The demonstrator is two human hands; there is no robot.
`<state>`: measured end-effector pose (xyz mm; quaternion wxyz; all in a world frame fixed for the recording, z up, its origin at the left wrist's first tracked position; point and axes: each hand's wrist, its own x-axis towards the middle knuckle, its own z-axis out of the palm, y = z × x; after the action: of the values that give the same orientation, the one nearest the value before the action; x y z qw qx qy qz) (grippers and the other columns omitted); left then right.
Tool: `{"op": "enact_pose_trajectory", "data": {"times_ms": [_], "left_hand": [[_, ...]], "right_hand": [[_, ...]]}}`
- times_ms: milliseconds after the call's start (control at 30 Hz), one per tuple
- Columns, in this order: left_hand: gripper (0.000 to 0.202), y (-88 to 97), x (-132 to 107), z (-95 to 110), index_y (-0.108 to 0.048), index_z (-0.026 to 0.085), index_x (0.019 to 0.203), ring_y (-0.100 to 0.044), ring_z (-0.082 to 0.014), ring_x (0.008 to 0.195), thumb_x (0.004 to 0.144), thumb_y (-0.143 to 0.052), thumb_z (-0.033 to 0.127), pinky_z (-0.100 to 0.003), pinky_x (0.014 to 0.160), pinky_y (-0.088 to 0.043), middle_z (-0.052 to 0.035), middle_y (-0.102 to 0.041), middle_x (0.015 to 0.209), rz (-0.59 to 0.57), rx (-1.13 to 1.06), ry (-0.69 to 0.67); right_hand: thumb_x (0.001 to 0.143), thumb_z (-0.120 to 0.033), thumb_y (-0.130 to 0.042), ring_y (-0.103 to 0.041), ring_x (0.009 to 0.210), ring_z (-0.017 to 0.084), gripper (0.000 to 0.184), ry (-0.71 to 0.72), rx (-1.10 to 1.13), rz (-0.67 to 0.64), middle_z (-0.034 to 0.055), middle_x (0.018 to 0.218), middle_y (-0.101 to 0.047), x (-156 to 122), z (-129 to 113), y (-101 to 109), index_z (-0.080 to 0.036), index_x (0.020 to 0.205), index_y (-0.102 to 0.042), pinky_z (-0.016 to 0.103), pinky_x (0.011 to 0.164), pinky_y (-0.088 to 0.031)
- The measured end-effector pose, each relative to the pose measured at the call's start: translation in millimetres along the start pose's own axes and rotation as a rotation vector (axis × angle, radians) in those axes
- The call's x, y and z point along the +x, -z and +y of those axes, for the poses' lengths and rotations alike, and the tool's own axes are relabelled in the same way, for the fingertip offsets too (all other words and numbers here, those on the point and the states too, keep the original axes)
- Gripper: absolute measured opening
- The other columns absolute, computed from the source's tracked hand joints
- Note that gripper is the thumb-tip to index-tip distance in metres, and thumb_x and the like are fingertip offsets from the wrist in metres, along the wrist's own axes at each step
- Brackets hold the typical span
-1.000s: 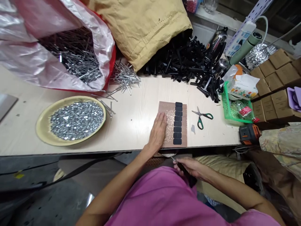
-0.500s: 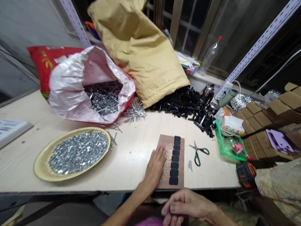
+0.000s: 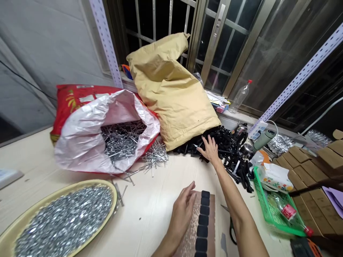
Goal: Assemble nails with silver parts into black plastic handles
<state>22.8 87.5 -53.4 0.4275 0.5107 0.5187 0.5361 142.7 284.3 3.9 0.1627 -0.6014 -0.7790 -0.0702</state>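
My right hand is stretched forward with its fingers spread, over the front of a heap of small black parts. I see nothing held in it. My left hand is near the table's front, fingers extended and empty, at the left edge of a brown sheet. Down that sheet runs a row of black rounded-square pads; its left part is speckled with pale marks. Scissors lie right of the sheet, mostly hidden by my right forearm. A small grey scrap lies beside them.
Left stands a yellowish tray of shiny metal pieces. Behind it, a red and white sack spills metal pins. A tan sack leans at the window. On the right are a green basket and cardboard boxes.
My right hand has moved from the table's front edge forward to the black heap and its fingers have spread. My left hand has lifted and turned beside the sheet. The view has tilted up.
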Motion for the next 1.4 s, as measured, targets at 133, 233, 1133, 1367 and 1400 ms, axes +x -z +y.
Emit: {"op": "enact_pose_trajectory", "data": {"times_ms": [133, 233, 1133, 1367, 1400], "left_hand": [[0.041, 3.1, 21.2, 9.2, -0.059, 0.017, 0.118, -0.067, -0.0206, 0.093, 0.084, -0.05, 0.039, -0.034, 0.08, -0.055, -0.012, -0.068, 0.11, 0.043, -0.231, 0.186], [0.044, 7.5, 27.6, 15.8, -0.059, 0.015, 0.117, -0.068, -0.0187, 0.084, 0.083, -0.052, 0.042, -0.032, 0.076, -0.055, -0.0119, -0.069, 0.103, 0.044, -0.358, 0.291], [0.05, 5.5, 31.5, -0.7, -0.053, 0.02, 0.124, -0.041, -0.0267, 0.127, 0.075, -0.047, 0.012, -0.045, 0.106, -0.031, -0.0105, -0.053, 0.132, 0.011, 0.112, -0.251], [0.03, 12.5, 34.3, 6.7, -0.067, 0.016, 0.088, -0.058, -0.0197, 0.055, 0.078, -0.057, 0.042, -0.028, 0.056, -0.045, -0.0001, -0.058, 0.053, 0.159, -0.153, 0.254], [0.033, 14.7, 34.9, 8.6, -0.068, 0.015, 0.086, -0.053, -0.0175, 0.048, 0.077, -0.058, 0.046, -0.027, 0.051, -0.042, 0.0029, -0.051, 0.046, 0.149, -0.196, 0.307]], "right_hand": [[0.086, -0.042, -0.054, -0.049, 0.111, 0.032, 0.043, 0.049, -0.08, -0.056, 0.0135, 0.138, -0.042, 3.1, -2.8, -4.2, -0.027, 0.126, -0.05, 0.055, 0.09, -0.034], [0.088, -0.035, -0.052, -0.054, 0.103, 0.026, 0.031, 0.199, -0.073, -0.092, 0.0108, 0.127, -0.054, -23.4, -4.0, -2.0, -0.027, 0.119, -0.055, 0.051, 0.094, -0.031], [0.077, -0.037, -0.053, -0.054, 0.052, 0.011, 0.019, -0.34, 0.927, -0.429, -0.0018, 0.062, -0.062, -118.2, -48.5, 52.6, -0.018, 0.078, -0.056, 0.023, 0.053, -0.043], [0.082, -0.04, -0.056, -0.062, 0.078, 0.019, 0.024, -0.299, 0.229, -0.315, 0.0063, 0.086, -0.066, -61.1, -36.6, 37.4, -0.017, 0.076, -0.062, 0.028, 0.066, -0.043], [0.079, -0.038, -0.06, -0.062, 0.082, 0.02, 0.021, -0.302, 0.141, -0.305, 0.0069, 0.089, -0.066, -54.5, -36.2, 34.6, -0.017, 0.076, -0.063, 0.029, 0.068, -0.043]]}}
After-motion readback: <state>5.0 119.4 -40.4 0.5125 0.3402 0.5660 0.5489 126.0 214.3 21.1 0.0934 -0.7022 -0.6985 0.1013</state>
